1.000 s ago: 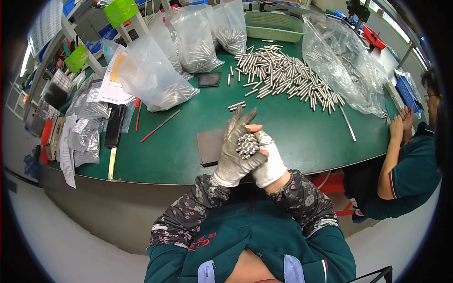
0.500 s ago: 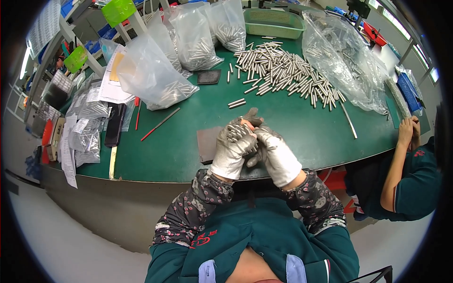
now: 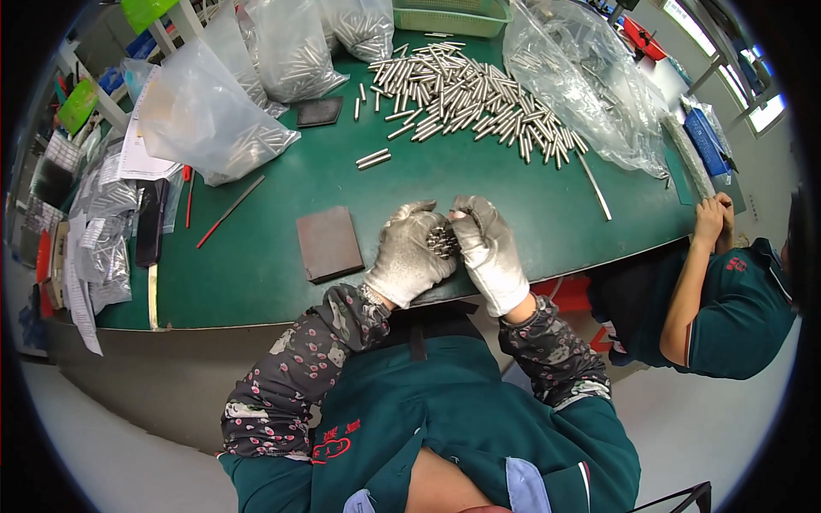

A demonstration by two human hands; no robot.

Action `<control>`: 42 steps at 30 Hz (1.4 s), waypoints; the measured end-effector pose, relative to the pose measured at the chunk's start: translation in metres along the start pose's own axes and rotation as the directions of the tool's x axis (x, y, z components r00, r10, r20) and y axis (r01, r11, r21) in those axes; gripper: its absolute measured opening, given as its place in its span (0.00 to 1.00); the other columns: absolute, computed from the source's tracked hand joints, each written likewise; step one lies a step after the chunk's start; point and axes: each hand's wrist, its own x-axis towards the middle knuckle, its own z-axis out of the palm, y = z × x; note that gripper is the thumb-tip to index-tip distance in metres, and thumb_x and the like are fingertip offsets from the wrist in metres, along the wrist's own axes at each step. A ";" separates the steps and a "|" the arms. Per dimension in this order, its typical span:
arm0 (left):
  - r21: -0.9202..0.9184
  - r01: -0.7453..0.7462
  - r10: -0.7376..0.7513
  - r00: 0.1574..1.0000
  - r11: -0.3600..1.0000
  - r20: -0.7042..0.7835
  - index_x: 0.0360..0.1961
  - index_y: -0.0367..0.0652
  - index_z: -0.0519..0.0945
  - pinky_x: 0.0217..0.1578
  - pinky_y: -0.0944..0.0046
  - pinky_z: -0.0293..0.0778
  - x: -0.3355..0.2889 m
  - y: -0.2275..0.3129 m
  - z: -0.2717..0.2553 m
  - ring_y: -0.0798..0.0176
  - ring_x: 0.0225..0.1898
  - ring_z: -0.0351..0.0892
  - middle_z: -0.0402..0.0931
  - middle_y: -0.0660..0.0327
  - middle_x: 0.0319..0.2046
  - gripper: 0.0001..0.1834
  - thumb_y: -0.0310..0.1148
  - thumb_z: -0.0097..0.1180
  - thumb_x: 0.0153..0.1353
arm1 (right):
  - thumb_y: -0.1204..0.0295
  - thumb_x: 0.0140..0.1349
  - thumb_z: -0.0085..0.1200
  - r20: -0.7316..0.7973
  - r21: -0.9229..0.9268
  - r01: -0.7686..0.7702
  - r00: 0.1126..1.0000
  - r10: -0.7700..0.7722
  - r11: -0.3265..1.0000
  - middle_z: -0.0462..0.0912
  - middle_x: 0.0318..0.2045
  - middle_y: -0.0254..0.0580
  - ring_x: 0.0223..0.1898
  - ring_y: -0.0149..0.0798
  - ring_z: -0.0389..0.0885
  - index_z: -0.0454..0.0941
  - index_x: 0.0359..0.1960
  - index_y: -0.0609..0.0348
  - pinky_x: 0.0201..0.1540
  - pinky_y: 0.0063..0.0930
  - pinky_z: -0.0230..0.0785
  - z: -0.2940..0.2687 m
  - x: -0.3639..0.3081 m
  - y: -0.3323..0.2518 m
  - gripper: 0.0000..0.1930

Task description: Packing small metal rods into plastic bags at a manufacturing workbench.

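Note:
In my left hand (image 3: 409,255), gloved in grey and white, a bundle of short metal pins (image 3: 442,242) is held with the fingers wrapped round it. The pin ends point toward my right hand (image 3: 489,252), also gloved. Its curled fingers press against the right side of the bundle; how many pins it grips is hidden. Both hands are above the near table edge. A dark brown square block (image 3: 329,244) lies just left of my left hand. Beyond the hands, two loose pins (image 3: 374,160) lie side by side, and a large pile of pins (image 3: 475,94) spreads farther back.
Plastic bags of pins (image 3: 218,120) stand back left, near a dark flat pad (image 3: 319,112). A thin red-handled file (image 3: 231,212) and a phone (image 3: 151,222) lie left. Behind the pile is a green basket (image 3: 449,19); a clear plastic bag (image 3: 590,85) lies right. A co-worker (image 3: 727,299) sits at right.
My hands have drawn slightly apart, and the bundle now shows its pin ends between them. The block is now uncovered. The whole view has shifted, so the table's things appear farther left and higher.

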 end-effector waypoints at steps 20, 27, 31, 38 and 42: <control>0.385 -0.170 0.181 0.983 0.907 0.007 0.47 0.43 0.76 0.60 0.51 0.59 -0.021 -0.024 -0.012 0.48 0.57 0.66 0.71 0.55 0.50 0.27 0.41 0.63 0.44 | 0.47 0.60 0.48 0.347 -0.357 0.396 0.897 -0.273 0.846 0.75 0.39 0.52 0.42 0.56 0.74 0.72 0.41 0.61 0.39 0.44 0.71 0.027 0.007 -0.008 0.26; 0.384 -0.161 0.180 0.984 0.909 -0.014 0.48 0.42 0.75 0.60 0.51 0.58 -0.025 -0.035 -0.008 0.48 0.57 0.66 0.70 0.53 0.51 0.29 0.43 0.64 0.43 | 0.53 0.57 0.57 0.202 -0.242 0.466 0.882 -0.425 0.851 0.75 0.25 0.45 0.28 0.49 0.75 0.75 0.33 0.59 0.30 0.37 0.70 0.035 0.011 -0.007 0.19; 0.218 -0.214 0.240 0.966 0.952 -0.097 0.53 0.45 0.71 0.62 0.53 0.57 -0.016 -0.031 0.004 0.54 0.57 0.67 0.71 0.55 0.51 0.32 0.45 0.63 0.46 | 0.56 0.58 0.56 0.227 -0.291 0.574 0.819 -0.527 0.765 0.76 0.26 0.44 0.28 0.48 0.77 0.74 0.27 0.55 0.27 0.37 0.71 0.026 0.023 -0.014 0.15; 0.654 -0.098 -0.116 0.954 0.750 0.276 0.61 0.43 0.67 0.65 0.35 0.32 -0.023 -0.005 -0.023 0.42 0.70 0.41 0.53 0.48 0.66 0.46 0.65 0.52 0.48 | 0.62 0.58 0.58 0.332 -0.307 0.569 0.815 -0.474 0.763 0.75 0.22 0.43 0.25 0.48 0.76 0.75 0.27 0.57 0.28 0.36 0.69 0.024 0.019 -0.005 0.12; 0.596 -0.136 0.011 0.978 0.791 0.209 0.57 0.34 0.69 0.66 0.39 0.37 -0.036 -0.013 -0.028 0.40 0.68 0.46 0.55 0.43 0.63 0.44 0.60 0.56 0.49 | 0.57 0.59 0.54 0.378 -0.303 0.576 0.804 -0.459 0.759 0.73 0.22 0.42 0.27 0.48 0.74 0.73 0.25 0.55 0.26 0.39 0.69 0.032 0.020 -0.008 0.15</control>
